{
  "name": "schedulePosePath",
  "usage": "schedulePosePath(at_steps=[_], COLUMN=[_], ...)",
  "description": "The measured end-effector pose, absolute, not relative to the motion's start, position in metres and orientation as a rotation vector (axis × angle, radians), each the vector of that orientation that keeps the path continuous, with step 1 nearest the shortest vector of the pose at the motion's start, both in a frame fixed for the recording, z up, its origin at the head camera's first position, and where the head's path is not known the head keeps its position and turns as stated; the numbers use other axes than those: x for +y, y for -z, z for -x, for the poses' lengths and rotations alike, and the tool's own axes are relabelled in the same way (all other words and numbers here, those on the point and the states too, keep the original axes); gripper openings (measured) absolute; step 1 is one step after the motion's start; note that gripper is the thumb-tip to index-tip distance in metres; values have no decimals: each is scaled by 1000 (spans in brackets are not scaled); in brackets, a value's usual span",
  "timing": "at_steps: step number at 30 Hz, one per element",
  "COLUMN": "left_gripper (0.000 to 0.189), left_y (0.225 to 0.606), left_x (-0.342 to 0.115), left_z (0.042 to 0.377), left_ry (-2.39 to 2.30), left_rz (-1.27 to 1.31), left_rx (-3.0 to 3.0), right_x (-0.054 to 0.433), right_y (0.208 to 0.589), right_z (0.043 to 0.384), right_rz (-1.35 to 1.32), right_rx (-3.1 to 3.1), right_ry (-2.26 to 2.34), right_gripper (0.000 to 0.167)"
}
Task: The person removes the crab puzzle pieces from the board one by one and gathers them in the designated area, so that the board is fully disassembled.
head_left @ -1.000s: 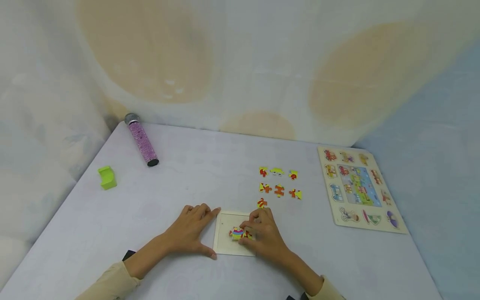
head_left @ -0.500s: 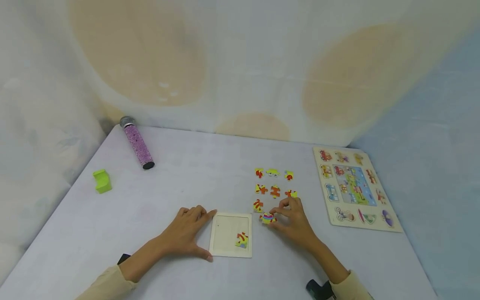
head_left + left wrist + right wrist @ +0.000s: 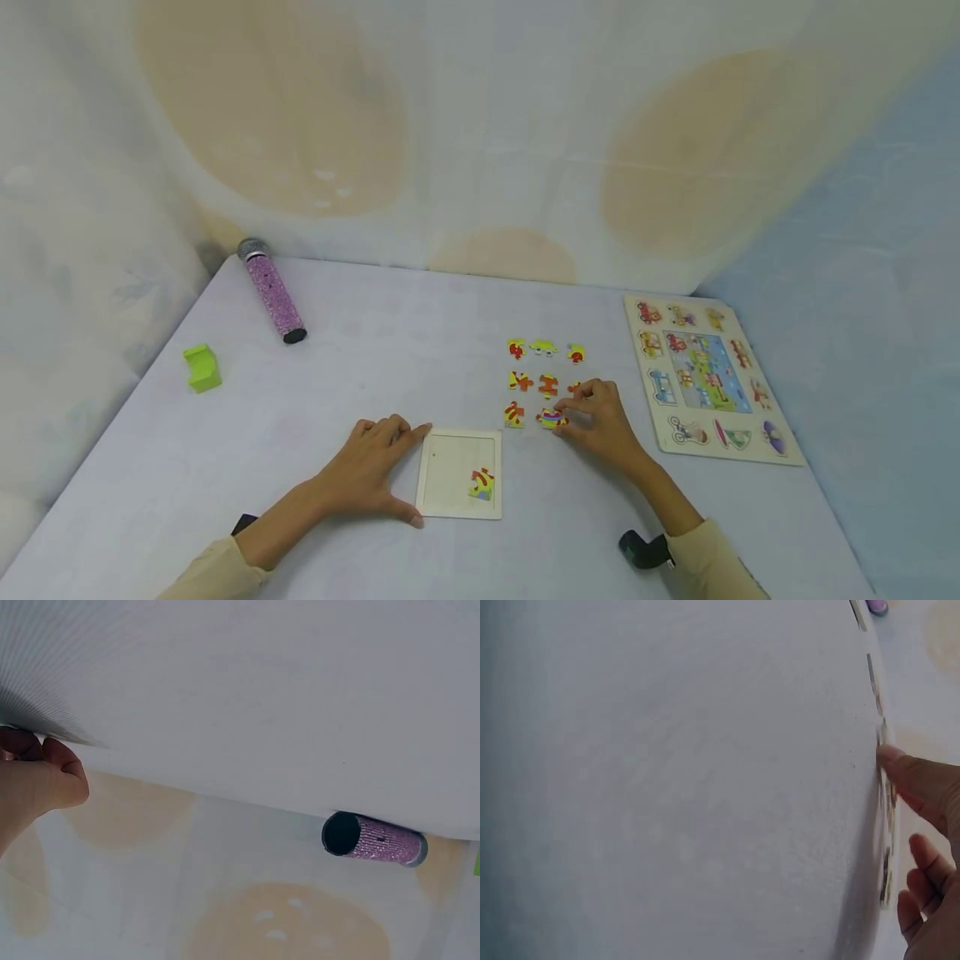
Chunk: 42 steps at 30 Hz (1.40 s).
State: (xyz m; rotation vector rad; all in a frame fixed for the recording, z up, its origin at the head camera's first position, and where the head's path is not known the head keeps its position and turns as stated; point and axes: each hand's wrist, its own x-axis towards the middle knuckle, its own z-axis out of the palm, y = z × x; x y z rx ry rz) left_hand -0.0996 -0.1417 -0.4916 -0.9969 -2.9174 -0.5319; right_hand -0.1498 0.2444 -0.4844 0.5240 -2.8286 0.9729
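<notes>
In the head view my right hand [image 3: 600, 421] pinches a puzzle piece [image 3: 552, 418] with rainbow stripes at the end of the loose pieces' front row. The right wrist view has this hand [image 3: 930, 802] at its right edge, thumb by the thin edges of pieces. My left hand [image 3: 371, 471] spreads thumb and index finger along the left side of a square wooden puzzle tray [image 3: 459, 514], one tip by each corner. One yellow and red piece [image 3: 482, 484] lies in the tray's lower right. Part of the left hand [image 3: 41, 776] shows in the left wrist view; the tray does not.
Several loose puzzle pieces [image 3: 548, 385] lie in rows behind the tray. A larger picture puzzle board [image 3: 712, 379] lies at the right. A pink glittery microphone [image 3: 273, 293] and a green block [image 3: 202, 368] are at the left. Curtains hang behind the table [image 3: 360, 333].
My right hand has carried the striped piece out of the tray, rightward and back, to the loose pieces' front row. My left hand stays beside the tray; the view has shifted slightly.
</notes>
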Motion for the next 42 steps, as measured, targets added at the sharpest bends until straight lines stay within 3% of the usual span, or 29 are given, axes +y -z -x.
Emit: schedulePosePath(at_steps=[7, 19, 42], left_gripper=[123, 124, 123], left_y=[494, 488, 487], left_x=[-142, -141, -142], left_z=[100, 98, 98], left_ry=[523, 517, 531], left_rz=[1007, 1010, 1006], left_rx=[-2905, -2928, -2926], right_x=[233, 180, 153], right_y=[482, 475, 480], right_z=[142, 104, 85], right_rz=[-499, -889, -951], right_rx=[-2833, -2760, -2763], right_ry=[-951, -1007, -835], right_gripper=[47, 44, 45])
